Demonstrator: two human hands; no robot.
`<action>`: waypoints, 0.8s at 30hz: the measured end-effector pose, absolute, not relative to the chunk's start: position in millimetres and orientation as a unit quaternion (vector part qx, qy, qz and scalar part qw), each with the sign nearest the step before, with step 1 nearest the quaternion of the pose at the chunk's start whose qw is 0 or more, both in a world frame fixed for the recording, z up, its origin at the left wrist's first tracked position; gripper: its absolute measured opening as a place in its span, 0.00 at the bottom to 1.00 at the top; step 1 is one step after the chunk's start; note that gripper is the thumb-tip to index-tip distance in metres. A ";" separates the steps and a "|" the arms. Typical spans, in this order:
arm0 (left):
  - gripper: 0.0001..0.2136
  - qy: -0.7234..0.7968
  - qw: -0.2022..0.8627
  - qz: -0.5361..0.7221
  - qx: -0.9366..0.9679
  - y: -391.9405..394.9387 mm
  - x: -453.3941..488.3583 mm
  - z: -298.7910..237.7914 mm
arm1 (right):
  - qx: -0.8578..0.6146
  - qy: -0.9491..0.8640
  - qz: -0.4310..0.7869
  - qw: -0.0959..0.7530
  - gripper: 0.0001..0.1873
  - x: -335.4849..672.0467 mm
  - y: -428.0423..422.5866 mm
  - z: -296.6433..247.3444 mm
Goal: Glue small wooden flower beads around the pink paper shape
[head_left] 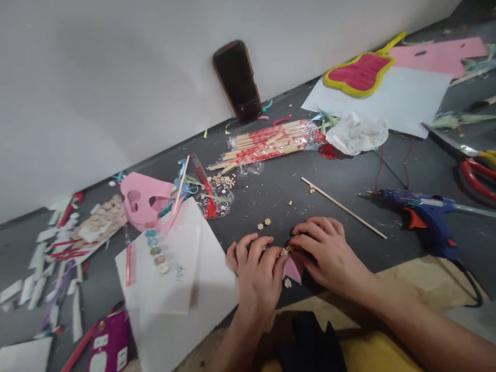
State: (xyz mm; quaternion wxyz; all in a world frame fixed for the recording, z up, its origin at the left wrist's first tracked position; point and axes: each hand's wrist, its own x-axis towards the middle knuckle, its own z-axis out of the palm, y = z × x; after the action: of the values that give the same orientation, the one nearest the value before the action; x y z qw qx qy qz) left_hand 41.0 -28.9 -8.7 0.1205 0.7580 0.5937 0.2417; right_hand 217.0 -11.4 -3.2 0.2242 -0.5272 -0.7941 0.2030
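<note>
My left hand [258,271] rests low over the dark table, fingers curled and its thumb and forefinger against a small flower-shaped wooden bead [284,251]. Facing it, my right hand [329,253] is closed, its fingertips beside the same bead. Under the right thumb is a small pink piece [292,268], partly hidden by both hands. A loose wooden flower bead [287,282] lies just below the pink piece. Two more wooden beads [264,224] lie beyond my left fingers. What is under the fingertips is largely hidden.
A blue glue gun [430,209] and scissors [475,165] lie to the right. One thin wooden stick [344,207] lies beyond my right hand. Bagged sticks [267,142], a leaning phone [238,80], a pink mask [145,199] and white sheets [217,268] surround the work area.
</note>
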 end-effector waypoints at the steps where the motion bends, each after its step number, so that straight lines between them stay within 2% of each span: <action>1: 0.04 0.595 0.117 0.242 0.758 -29.1 41.3 -8.9 | -0.529 -0.792 0.205 0.225 0.07 217.0 -11.4 -3.1; 24: 0.05 0.597 0.097 0.253 0.755 -28.5 38.5 -8.6 | -0.538 -0.793 0.181 0.220 0.08 214.0 -12.3 -5.3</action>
State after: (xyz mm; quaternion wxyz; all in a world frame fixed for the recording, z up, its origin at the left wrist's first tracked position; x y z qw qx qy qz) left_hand 38.5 -28.5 -8.6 0.0970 0.7555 0.5967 0.2527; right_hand 214.0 -12.3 -5.3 0.2202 -0.5378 -0.7935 0.1806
